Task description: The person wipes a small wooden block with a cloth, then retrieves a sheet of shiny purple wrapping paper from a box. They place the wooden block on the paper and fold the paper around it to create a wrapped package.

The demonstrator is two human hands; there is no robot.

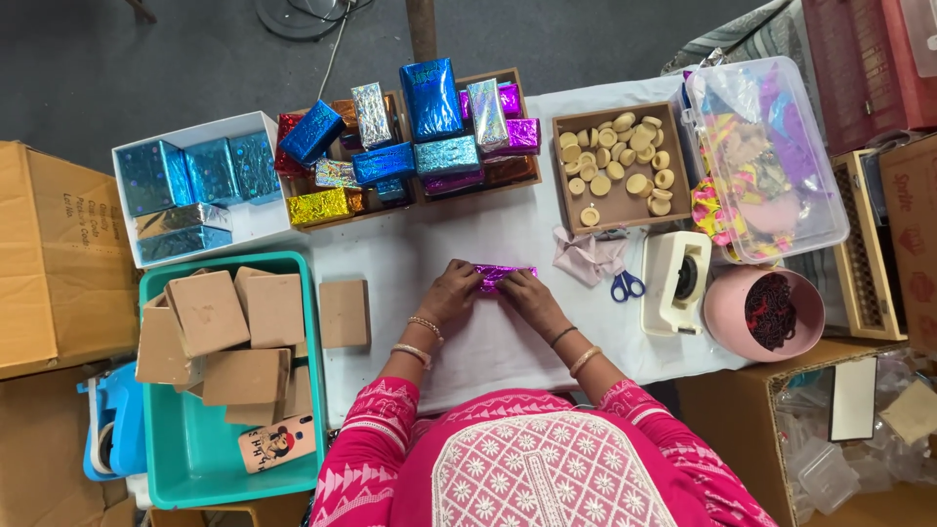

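At the centre of the frame, the left hand (451,290) and right hand (528,293) both press curled fingers onto a small box wrapped in shiny purple foil (500,275), lying on the white table (459,244). A bare brown cardboard box (345,313) lies left of them, blue-handled scissors (627,286) to the right.

The person is wearing a bright pink garment patterned in white. A pale panel covered with small white star-like flowers is running down the middle of it, edged by a white dotted border. The sleeves are showing rows of white triangles and stripes. The left hand (450,291) is wearing two pale, beaded-looking bangles at the wrist. The right hand (530,295) is wearing one thin dark band and one pale bangle.
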